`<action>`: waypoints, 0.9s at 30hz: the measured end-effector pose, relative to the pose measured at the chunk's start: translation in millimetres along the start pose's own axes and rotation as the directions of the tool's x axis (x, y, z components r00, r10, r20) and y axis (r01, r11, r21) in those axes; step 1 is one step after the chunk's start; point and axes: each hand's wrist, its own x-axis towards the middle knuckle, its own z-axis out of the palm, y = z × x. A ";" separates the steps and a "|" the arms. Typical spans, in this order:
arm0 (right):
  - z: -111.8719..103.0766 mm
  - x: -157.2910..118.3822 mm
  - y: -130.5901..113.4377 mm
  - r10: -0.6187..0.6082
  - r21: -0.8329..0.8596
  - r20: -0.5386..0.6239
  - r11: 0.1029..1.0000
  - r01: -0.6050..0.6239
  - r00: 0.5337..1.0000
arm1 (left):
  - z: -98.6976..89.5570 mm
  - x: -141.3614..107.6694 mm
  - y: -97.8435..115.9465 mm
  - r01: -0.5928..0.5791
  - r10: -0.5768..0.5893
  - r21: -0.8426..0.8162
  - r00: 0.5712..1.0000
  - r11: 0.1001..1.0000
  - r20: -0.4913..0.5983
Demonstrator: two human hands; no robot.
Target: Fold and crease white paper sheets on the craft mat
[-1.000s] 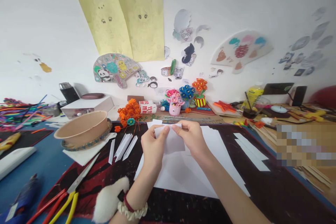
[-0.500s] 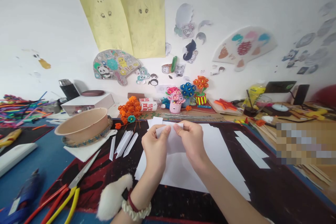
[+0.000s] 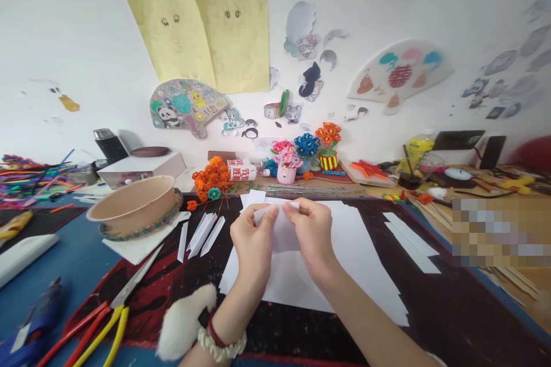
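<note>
A small piece of white paper (image 3: pixel 282 212) is pinched between both hands, above a stack of larger white sheets (image 3: pixel 353 246) on the dark mat. My left hand (image 3: pixel 253 238) grips its left side with thumb and fingers closed. On the right side, my right hand (image 3: pixel 314 235) does the same, its thumb close to the other thumb. Several folded white paper strips (image 3: pixel 202 234) lie left of my left hand. Two flat white strips (image 3: pixel 411 243) rest to the right of the sheets. My fingers hide part of the held paper.
At left are red- and yellow-handled scissors (image 3: pixel 114 309), a blue glue gun (image 3: pixel 38 315) and a tan round bowl (image 3: pixel 133 203). A white fluffy object (image 3: pixel 183 321) lies beside my left wrist. Orange flowers (image 3: pixel 210 178) and small potted craft flowers (image 3: pixel 286 163) stand along the back.
Both hands keep their pinch on the small paper, almost unmoved. The whole view has shifted very slightly.
</note>
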 end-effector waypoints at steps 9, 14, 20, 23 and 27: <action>2.3 -1.5 2.3 0.004 -0.015 -0.043 1.000 -0.005 0.999 | 0.4 0.8 -2.9 -0.014 0.014 0.021 1.000 1.000 -0.014; 2.1 -0.9 3.9 0.027 -0.004 -0.046 1.000 -0.027 0.999 | 0.5 1.9 -4.4 -0.017 0.017 0.034 1.000 0.999 -0.020; 3.2 -1.7 4.1 0.045 -0.002 -0.051 0.999 -0.045 0.998 | 0.9 1.6 -4.2 0.006 -0.005 0.015 1.000 1.000 -0.018; 3.5 -0.3 4.2 0.037 0.013 -0.049 0.999 -0.036 0.998 | 0.4 2.2 -2.7 0.032 -0.032 0.012 0.999 0.999 -0.011; 1.1 3.7 0.9 0.039 0.040 0.010 0.998 -0.039 0.999 | -1.3 5.0 1.8 0.067 -0.066 -0.048 0.998 0.997 0.011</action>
